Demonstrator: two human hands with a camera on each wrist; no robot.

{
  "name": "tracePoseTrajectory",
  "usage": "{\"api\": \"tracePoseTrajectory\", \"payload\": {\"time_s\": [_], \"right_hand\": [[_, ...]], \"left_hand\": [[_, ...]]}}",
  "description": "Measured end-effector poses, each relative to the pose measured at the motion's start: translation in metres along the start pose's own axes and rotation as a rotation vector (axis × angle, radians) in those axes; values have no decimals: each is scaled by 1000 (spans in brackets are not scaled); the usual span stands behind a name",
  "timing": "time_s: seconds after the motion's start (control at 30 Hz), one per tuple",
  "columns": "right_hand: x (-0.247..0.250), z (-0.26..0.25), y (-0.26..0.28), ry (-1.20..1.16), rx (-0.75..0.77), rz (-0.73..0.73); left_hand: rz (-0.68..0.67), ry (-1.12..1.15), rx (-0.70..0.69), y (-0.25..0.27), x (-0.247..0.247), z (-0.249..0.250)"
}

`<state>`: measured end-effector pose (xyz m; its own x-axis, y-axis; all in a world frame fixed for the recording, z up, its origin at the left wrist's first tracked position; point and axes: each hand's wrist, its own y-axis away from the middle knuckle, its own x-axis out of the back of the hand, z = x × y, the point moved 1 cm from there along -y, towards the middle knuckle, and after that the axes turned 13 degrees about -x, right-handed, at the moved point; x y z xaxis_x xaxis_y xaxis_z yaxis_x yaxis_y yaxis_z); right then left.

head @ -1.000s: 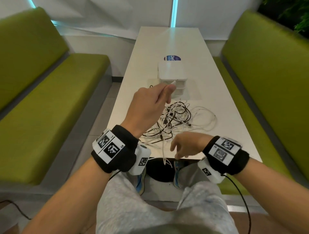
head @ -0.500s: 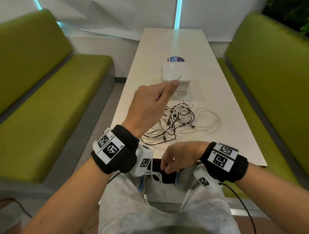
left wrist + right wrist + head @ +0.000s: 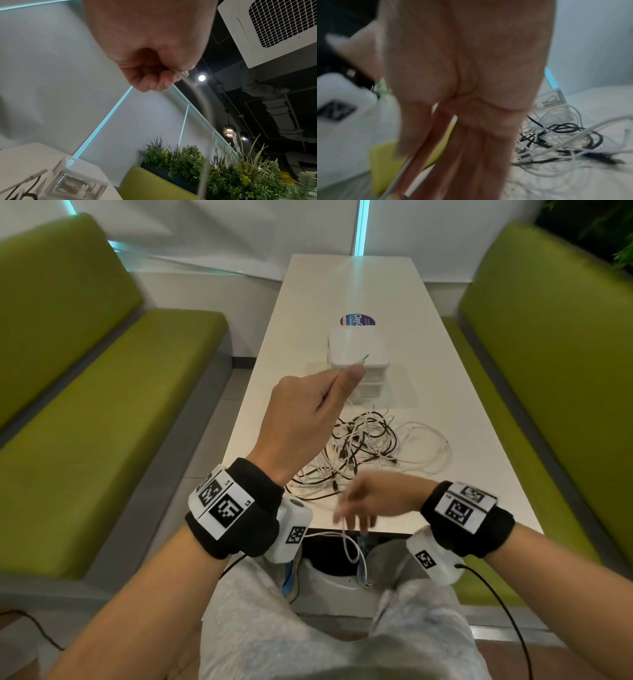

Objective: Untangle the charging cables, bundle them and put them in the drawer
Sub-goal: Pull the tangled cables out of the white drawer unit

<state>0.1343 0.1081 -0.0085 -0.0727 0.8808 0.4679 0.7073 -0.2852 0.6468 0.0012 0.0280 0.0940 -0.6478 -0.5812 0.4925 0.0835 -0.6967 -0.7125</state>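
A tangle of white and black charging cables (image 3: 370, 446) (image 3: 556, 138) lies on the white table (image 3: 462, 412), in front of a small white drawer unit (image 3: 358, 354) (image 3: 82, 180). My left hand (image 3: 349, 374) (image 3: 171, 75) is raised over the table and pinches one white cable (image 3: 204, 121) near its plug, whose tip (image 3: 365, 357) pokes out past the thumb. That cable hangs in a loop (image 3: 352, 546) below the table's near edge. My right hand (image 3: 356, 518) (image 3: 453, 155) is blurred at that edge, fingers straight and pointing down, the cable running along them.
Green benches (image 3: 102, 422) (image 3: 548, 371) flank the narrow table. A round blue sticker (image 3: 356, 320) lies behind the drawer unit. My knees in grey trousers (image 3: 308, 628) sit under the near edge. Plants (image 3: 188, 159) stand behind the right bench.
My right hand dipped below the table edge drawing the cable down, then came back up with its fingers straightened. My left hand kept its pinch and barely moved.
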Motion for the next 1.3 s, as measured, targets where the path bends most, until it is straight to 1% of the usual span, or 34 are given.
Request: {"api": "tracePoseTrajectory", "payload": {"time_s": [0.03,0.07,0.1,0.13,0.17,0.2,0.23,0.3,0.33,0.37,0.4,0.43,0.5,0.57,0.6,0.67,0.7,0.77,0.83,0.87,0.9,0.93,1.0,1.03,1.07,1.13,1.2,1.23,1.3], "right_hand": [[-6,8,-3,202,-99,-96],[-8,13,-3,378,-175,-142],[-7,15,-2,506,-214,-126],[-3,15,1,560,-214,-69],[3,12,3,539,-183,0],[9,6,10,438,-128,54],[14,-2,17,279,-58,75],[19,-20,31,-65,106,51],[18,-28,36,-166,177,44],[16,-34,39,-186,227,55],[11,-36,38,-166,239,69],[4,-34,34,-126,206,74],[-7,-23,21,-45,61,36],[-16,-7,8,-62,-56,-5],[-18,0,4,-89,-82,-20],[-16,11,-2,-87,-102,-24],[-13,15,-4,-54,-101,-18],[0,22,-6,22,-71,-8],[17,28,-7,14,-52,-21],[25,31,-7,-9,-51,3],[33,33,-7,-33,-52,63],[41,37,-9,-71,-51,158],[57,48,-14,-113,-69,417],[63,54,-17,-84,-97,541],[68,60,-21,-26,-143,628],[72,73,-30,137,-301,702],[69,87,-42,252,-458,697],[66,92,-47,280,-495,689],[62,99,-55,302,-498,701]], "left_hand": [[4,6,-5,-1,1,0],[5,13,-5,-1,3,0],[6,17,-2,-1,4,0],[8,17,0,0,5,-1],[7,14,-1,1,6,-1],[4,15,0,2,5,-1],[-3,19,4,3,4,-2],[-20,38,21,5,0,-1],[-25,47,29,5,-2,0],[-24,55,35,5,-3,0],[-17,71,40,4,-3,0],[-7,103,47,3,-3,0],[20,207,69,0,-3,0],[11,316,114,-3,-6,-2],[-7,351,140,-3,-9,-5],[-44,366,178,-3,-17,-9],[-58,340,184,-3,-19,-13],[-97,220,158,-5,-23,-21],[-129,138,139,-6,-25,-28],[-133,141,139,-6,-26,-32],[-132,158,147,-7,-27,-36],[-133,176,164,-8,-29,-40],[-139,201,206,-7,-36,-47],[-140,210,232,-5,-40,-51],[-141,217,262,-4,-44,-54],[-167,232,314,-2,-52,-58],[-193,235,342,0,-59,-65],[-197,238,348,0,-61,-68],[-207,248,360,0,-62,-72]]}}
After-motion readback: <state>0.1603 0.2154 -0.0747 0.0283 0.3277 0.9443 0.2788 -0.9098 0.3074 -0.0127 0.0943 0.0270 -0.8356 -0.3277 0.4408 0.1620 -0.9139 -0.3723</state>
